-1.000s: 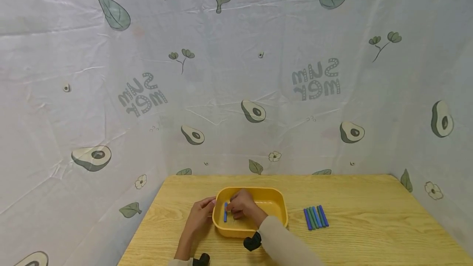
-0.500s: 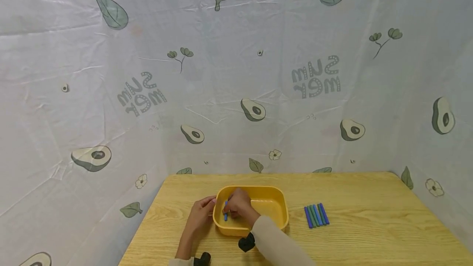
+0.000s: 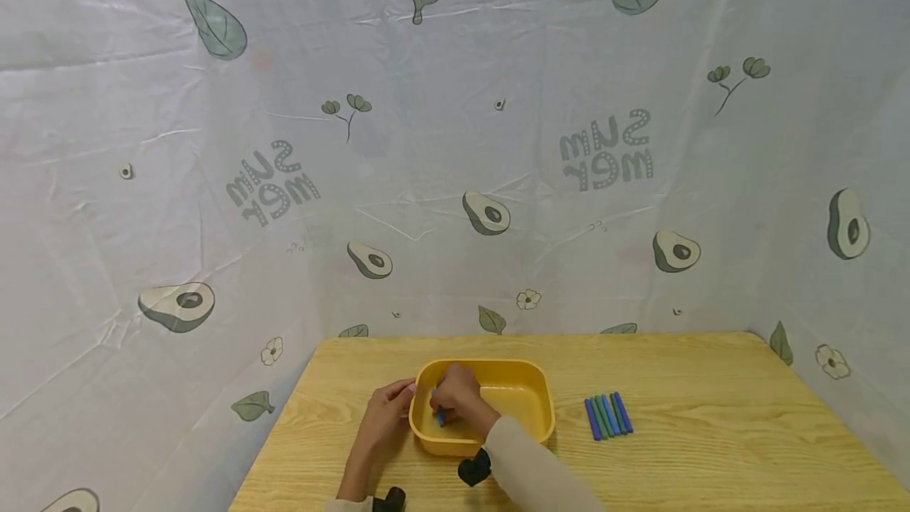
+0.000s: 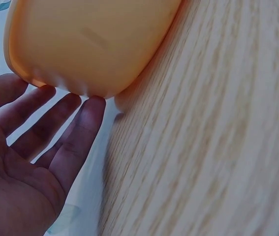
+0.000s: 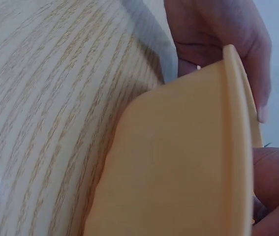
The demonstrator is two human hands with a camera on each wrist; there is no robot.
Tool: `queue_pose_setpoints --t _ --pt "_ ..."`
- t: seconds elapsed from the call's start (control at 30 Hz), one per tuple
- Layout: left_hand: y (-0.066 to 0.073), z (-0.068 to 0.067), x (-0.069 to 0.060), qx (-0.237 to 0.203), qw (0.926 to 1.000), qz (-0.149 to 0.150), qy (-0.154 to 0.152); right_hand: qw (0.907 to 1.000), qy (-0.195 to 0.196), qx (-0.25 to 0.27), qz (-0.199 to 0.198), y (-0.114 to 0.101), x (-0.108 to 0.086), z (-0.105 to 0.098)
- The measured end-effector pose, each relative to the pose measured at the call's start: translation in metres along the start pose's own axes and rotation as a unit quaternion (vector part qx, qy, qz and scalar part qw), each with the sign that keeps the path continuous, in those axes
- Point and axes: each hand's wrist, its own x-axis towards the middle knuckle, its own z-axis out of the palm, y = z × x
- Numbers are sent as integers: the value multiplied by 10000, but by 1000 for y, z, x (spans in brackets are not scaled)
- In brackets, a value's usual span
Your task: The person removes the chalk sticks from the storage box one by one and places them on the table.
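A yellow rectangular plastic container (image 3: 517, 401) sits on the table. My right hand (image 3: 456, 391) reaches down into its left half, fingertips pinching a thin blue stick (image 3: 440, 418) whose upper part is mostly hidden by the fingers. The stick leans slightly. At the container's left side is my left hand (image 3: 387, 413); in the left wrist view its nearly straight fingers (image 4: 66, 147) touch the outer wall, with the thumb by the rim. The right wrist view shows the container's outside wall (image 5: 173, 157) and only part of the right hand (image 5: 277, 182); the stick is hidden there.
Several blue, purple and green sticks (image 3: 607, 416) lie side by side in a row on the wooden table (image 3: 718, 417), right of the container. A pale curtain (image 3: 426, 156) with leaf and avocado prints hangs behind the table and along both sides.
My right hand has moved slightly left onto the blue stick and taken it between the fingertips. The stick stood straight along the container before and now slants. My left hand stays put.
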Motion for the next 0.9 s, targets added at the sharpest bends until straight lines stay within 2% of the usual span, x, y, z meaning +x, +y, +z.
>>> queue_pose_setpoints --t 0.2,0.3,0.43,0.73,0.9 --pt "2 2 -2 3 9999 -37 125 9962 -530 665 187 7 3 -17" --pt "3 3 -3 19 9998 -62 163 9909 -731 1099 265 10 3 -29" --pt "2 2 -2 66 9998 -152 145 9845 -961 1430 335 15 3 -43" --pt "3 2 -4 34 9997 -212 129 9793 -1096 1672 312 28 1 -72" --pt "4 2 -6 5 9997 -216 138 9723 -1199 1993 242 39 -2 -90"
